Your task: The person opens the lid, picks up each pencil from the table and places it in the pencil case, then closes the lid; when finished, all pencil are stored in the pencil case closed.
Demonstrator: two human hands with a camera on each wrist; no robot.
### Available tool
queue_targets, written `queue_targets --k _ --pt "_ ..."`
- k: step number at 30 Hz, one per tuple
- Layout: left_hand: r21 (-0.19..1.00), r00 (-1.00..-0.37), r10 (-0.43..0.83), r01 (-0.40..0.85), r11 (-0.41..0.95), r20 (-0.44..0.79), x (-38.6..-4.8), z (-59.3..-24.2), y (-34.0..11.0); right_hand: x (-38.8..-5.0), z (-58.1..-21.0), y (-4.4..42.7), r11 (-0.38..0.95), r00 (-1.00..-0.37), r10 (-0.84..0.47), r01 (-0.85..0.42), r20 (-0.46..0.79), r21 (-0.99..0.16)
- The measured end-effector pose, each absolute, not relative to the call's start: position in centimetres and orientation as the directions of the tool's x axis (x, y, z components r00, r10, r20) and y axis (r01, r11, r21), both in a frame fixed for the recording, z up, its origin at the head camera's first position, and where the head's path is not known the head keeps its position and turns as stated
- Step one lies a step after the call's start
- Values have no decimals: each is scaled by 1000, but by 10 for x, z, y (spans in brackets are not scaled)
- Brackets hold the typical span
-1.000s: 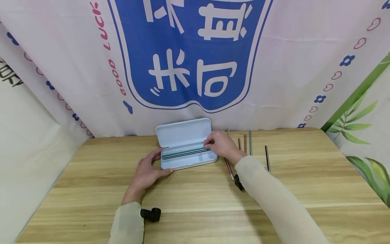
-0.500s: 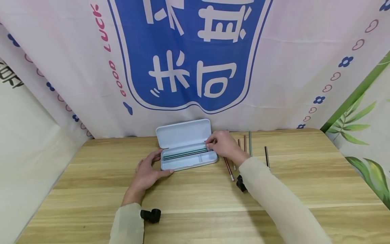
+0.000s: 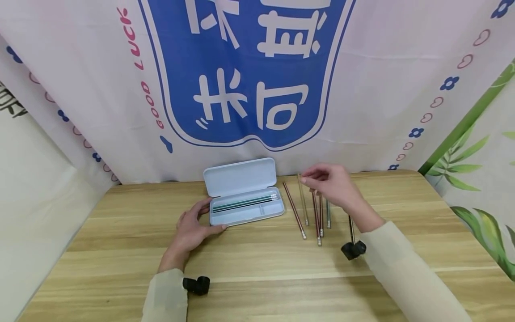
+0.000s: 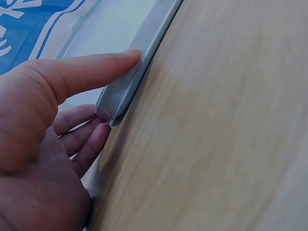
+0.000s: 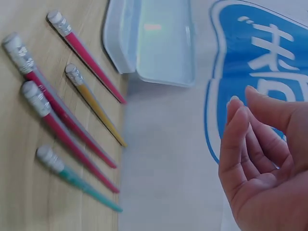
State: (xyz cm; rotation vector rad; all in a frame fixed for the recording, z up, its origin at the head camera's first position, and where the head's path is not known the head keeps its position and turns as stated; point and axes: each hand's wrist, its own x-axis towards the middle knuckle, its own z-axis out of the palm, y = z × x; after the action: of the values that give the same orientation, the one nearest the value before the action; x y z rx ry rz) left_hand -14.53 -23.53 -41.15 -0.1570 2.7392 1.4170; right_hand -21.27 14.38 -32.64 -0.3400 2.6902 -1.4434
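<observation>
A pale blue pencil case [image 3: 235,218] lies with its lid [image 3: 240,176] raised. Several dark and green pencils [image 3: 241,205] with white erasers lie side by side in its rear compartment. My left hand [image 3: 194,230] holds the case's left end, thumb on the front edge and fingers against the end wall. My right hand [image 3: 334,184] hovers over the loose pencils, with thumb and fingertips slightly apart and nothing between them. Nearest below it are a yellow pencil [image 5: 96,106], two red pencils close together and a green pencil [image 5: 82,183]. Another red pencil [image 3: 295,210] lies nearer the case.
A black pencil [image 3: 351,228] lies farther right, partly hidden by the right wrist. The wooden table [image 3: 257,277] meets a hanging printed cloth [image 3: 374,112] at its back edge. The open lid stands close to this cloth.
My right hand has left the case and moved right, above the loose pencils. Pencils with white eraser ends now show inside the case. My left hand keeps its hold.
</observation>
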Motion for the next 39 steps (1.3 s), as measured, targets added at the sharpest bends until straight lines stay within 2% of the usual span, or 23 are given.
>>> queue_targets --k 7,18,30,39 --pt "812 -993 -69 -118 572 -96 -147 -414 -235 -189 -329 176 453 -990 -139 -39 -27 -890" --pt "808 -993 -61 -119 578 -103 -148 -416 -237 -162 -356 216 447 -992 -105 15 -69 -894" --pt "805 -992 -69 -123 580 -102 -147 -414 -237 -146 -387 248 398 -935 -210 186 -286 -899" --pt "806 -992 -68 -126 578 -106 -147 -412 -235 -140 -395 256 448 -907 -264 187 -329 -874"
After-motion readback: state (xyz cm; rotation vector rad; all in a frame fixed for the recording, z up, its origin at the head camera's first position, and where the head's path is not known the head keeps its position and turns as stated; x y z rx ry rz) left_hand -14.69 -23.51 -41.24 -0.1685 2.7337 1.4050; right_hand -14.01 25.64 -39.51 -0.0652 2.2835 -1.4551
